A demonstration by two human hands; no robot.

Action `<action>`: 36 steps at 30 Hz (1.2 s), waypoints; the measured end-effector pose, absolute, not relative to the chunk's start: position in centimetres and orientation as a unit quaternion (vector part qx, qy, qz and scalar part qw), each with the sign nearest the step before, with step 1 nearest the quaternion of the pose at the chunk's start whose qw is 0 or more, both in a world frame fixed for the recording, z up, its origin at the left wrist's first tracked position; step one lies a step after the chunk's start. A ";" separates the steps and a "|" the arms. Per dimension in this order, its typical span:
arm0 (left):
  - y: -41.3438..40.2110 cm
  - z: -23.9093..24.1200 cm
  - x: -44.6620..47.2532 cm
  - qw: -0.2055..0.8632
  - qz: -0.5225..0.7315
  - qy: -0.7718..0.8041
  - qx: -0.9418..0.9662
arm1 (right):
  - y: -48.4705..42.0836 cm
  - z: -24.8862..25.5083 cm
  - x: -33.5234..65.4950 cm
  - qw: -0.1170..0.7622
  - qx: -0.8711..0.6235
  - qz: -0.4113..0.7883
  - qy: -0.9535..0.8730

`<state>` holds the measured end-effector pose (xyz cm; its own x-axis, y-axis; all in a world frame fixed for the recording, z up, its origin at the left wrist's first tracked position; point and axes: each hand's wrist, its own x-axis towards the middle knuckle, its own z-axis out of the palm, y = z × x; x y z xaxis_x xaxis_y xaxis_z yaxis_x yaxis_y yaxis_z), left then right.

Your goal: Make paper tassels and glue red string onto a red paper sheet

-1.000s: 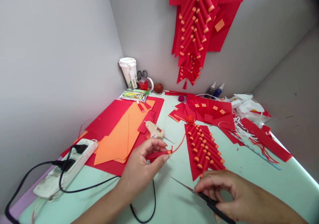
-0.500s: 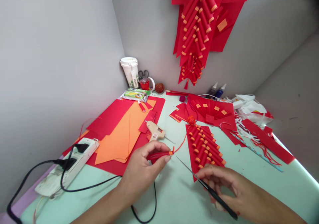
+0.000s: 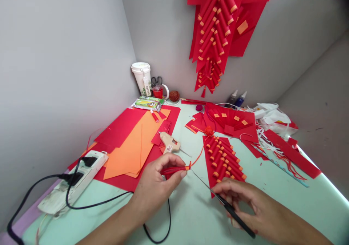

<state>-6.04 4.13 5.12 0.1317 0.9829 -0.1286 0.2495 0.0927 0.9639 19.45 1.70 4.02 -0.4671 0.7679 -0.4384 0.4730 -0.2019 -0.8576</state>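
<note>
My left hand (image 3: 160,179) is closed, pinching a red tassel-like bundle (image 3: 174,170) with an orange band at its right end. Thumb and fingers cover part of it. An orange-red cord (image 3: 201,154) runs from the banded end up to a small yarn ball (image 3: 209,130). My right hand (image 3: 242,205) grips a slim tool (image 3: 231,212) with a black handle and a long pointed metal tip. That tip is close beside the banded end; contact I cannot tell. Beyond my right hand lies a red card (image 3: 207,165) covered with rows of orange-ended paper rolls (image 3: 223,159).
A glue gun (image 3: 169,142) lies beyond my left hand, near orange paper sheets (image 3: 128,154). A white power strip (image 3: 73,183) with black cables stands at left. Paper strips (image 3: 290,154) lie at right. Firecracker-like decorations (image 3: 212,30) hang on the wall.
The pointed tool in my right hand has shifted slightly left and its tip is nearer the banded end. My left hand has hardly moved.
</note>
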 end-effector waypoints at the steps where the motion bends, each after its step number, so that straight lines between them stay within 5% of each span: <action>1: 4.1 5.1 -6.0 0.499 0.369 0.546 0.563 | 1.7 4.0 19.5 0.125 -0.501 0.592 -0.619; 36: 4.1 5.3 -5.9 0.513 0.368 0.539 0.557 | 1.6 3.8 19.6 0.127 -0.490 0.572 -0.645</action>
<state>-5.89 4.12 5.28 0.1474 0.9786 -0.1438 0.2224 0.1089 0.9688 19.63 1.60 3.84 -0.4871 0.7780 -0.3969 0.4869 -0.1354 -0.8629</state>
